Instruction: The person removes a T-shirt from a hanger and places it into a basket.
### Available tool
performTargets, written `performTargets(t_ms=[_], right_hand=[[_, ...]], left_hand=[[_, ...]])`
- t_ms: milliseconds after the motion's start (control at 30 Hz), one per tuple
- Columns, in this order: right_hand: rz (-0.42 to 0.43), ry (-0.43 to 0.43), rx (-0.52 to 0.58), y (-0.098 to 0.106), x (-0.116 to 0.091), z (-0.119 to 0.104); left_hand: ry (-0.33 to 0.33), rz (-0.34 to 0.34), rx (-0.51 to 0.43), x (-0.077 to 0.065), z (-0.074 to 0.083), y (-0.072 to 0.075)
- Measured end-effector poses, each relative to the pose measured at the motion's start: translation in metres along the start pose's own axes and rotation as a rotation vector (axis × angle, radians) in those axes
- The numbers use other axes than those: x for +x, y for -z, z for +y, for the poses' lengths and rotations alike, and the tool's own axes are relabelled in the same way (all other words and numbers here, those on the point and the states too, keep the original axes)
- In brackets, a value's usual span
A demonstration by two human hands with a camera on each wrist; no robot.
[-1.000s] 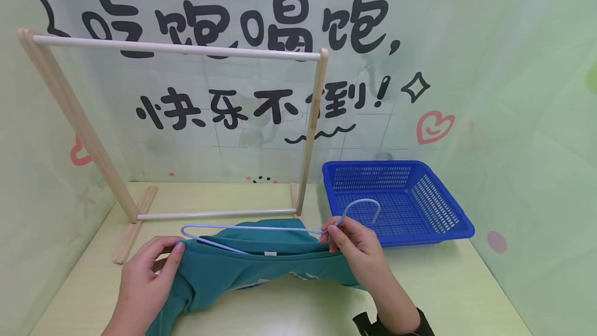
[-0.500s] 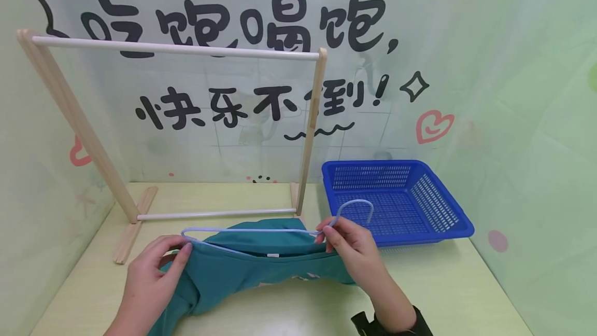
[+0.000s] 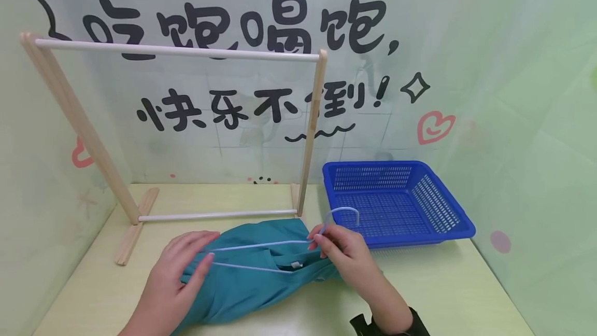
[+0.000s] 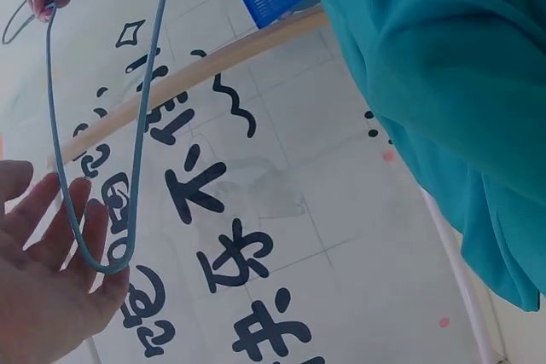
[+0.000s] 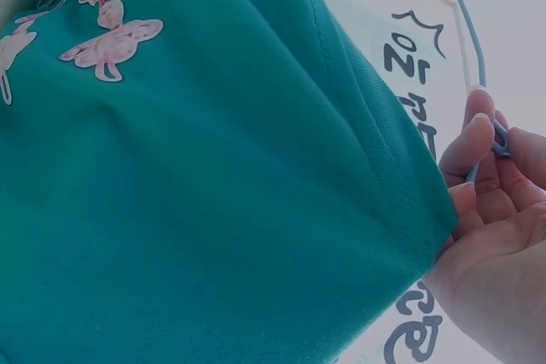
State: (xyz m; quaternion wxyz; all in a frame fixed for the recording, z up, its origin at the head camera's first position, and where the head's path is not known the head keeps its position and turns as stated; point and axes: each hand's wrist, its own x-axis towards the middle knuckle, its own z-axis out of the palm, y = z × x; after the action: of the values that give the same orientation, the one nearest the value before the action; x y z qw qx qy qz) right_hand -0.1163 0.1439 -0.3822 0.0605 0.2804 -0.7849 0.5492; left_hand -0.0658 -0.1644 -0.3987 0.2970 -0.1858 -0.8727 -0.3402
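Observation:
A teal garment (image 3: 247,294) lies bunched on the table, its neckline facing up with a small white tag (image 3: 296,264) showing. Pinched just below its hook by my right hand (image 3: 347,255) is a thin light-blue clothes hanger (image 3: 261,245); its lower bar runs into the neckline. The right wrist view shows garment cloth against the lower fingers of that hand, and a pink print (image 5: 119,40) on the front. My left hand (image 3: 172,279) is around the hanger's left end. In the left wrist view the hanger's rounded end (image 4: 107,268) lies across its loosely spread fingers.
Behind the garment stands a wooden rack with a white top rail (image 3: 177,52) and a lower rail (image 3: 219,216). A blue plastic basket (image 3: 448,211) sits at the back right, partly behind the hanger's hook. Printed wall sheets enclose the table (image 3: 448,289).
My left hand has let go of the garment's neckline and moved right to the hanger's end. The hanger has shifted slightly left and down, and the neckline has sagged.

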Motion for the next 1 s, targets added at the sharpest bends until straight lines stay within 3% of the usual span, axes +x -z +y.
performTargets(t_ms=[133, 267, 400, 500, 700, 800, 1000], right_hand=[[-0.018, 0.011, 0.007, -0.002, -0.001, -0.001], [-0.037, 0.002, 0.007, -0.003, -0.001, -0.001], [-0.063, 0.027, -0.025, -0.001, -0.001, 0.0], [-0.041, 0.039, -0.111, 0.003, -0.002, 0.002], [0.057, -0.085, -0.263, 0.011, -0.004, 0.009], [0.093, -0.107, -0.294, 0.011, -0.005, 0.012], [0.099, -0.04, -0.287, 0.011, -0.005, 0.016]], left_hand=[[-0.028, -0.077, 0.071, -0.001, 0.004, -0.006], [-0.05, -0.091, 0.07, -0.001, 0.002, -0.01], [-0.078, -0.042, 0.019, 0.0, -0.006, -0.011], [-0.051, -0.01, 0.012, -0.001, -0.008, -0.009], [0.019, 0.065, 0.015, -0.003, -0.008, -0.006], [0.037, 0.085, 0.006, -0.003, -0.009, -0.006], [0.057, 0.11, -0.003, -0.004, -0.009, -0.004]])
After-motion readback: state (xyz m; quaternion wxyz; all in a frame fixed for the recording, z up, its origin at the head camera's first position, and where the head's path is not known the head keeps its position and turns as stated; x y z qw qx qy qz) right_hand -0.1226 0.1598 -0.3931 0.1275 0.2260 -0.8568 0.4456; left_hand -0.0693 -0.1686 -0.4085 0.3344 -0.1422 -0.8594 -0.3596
